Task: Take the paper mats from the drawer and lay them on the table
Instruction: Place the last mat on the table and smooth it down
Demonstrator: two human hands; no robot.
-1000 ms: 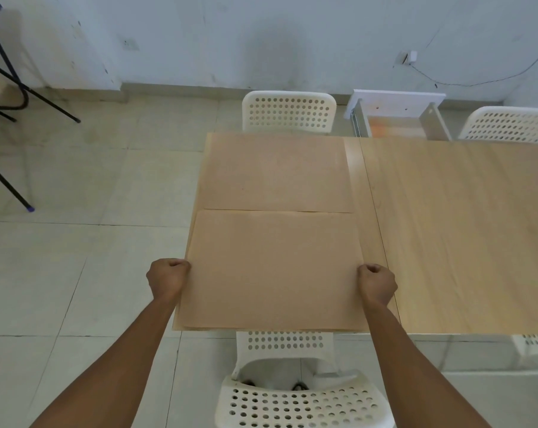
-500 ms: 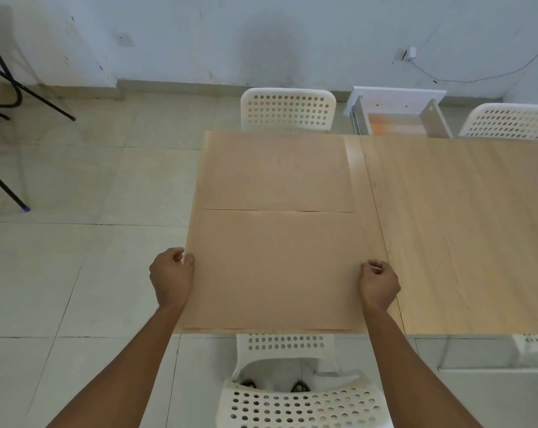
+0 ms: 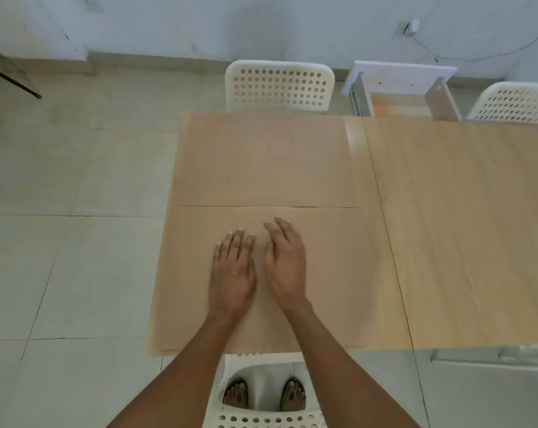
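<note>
**Both hands flat on the near mat, second mat lying beyond it**

Closest in, a white chair [image 3: 261, 412] sits tucked under the table edge, with two sandalled feet showing through its gap. Above it, both forearms reach onto the near paper mat [image 3: 323, 288]. The left hand [image 3: 233, 273] lies palm down on the sheet, fingers straight and slightly spread. The right hand [image 3: 286, 267] lies just beside it, fingers straight and close together, angled a little toward the left; whether its palm bears fully on the paper cannot be told. Neither hand pinches anything.

The near mat covers the left end of the table [image 3: 462, 227]. Its left and near edges seem to run slightly past the tabletop. Beyond it, edge to edge, lies the far mat [image 3: 261, 159], also flat.

Further back stand another white chair [image 3: 280, 84] and, to its right, the open drawer [image 3: 400, 88]. An orange-brown patch shows inside the drawer, but whether more mats remain there cannot be told.

The likely risk is the thin paper sliding. A smoothing push outward could carry the near mat further over the table edge, or ride it onto the far mat and spoil the seam. An overhanging edge could also sag or catch on an arm when the hands lift.
</note>
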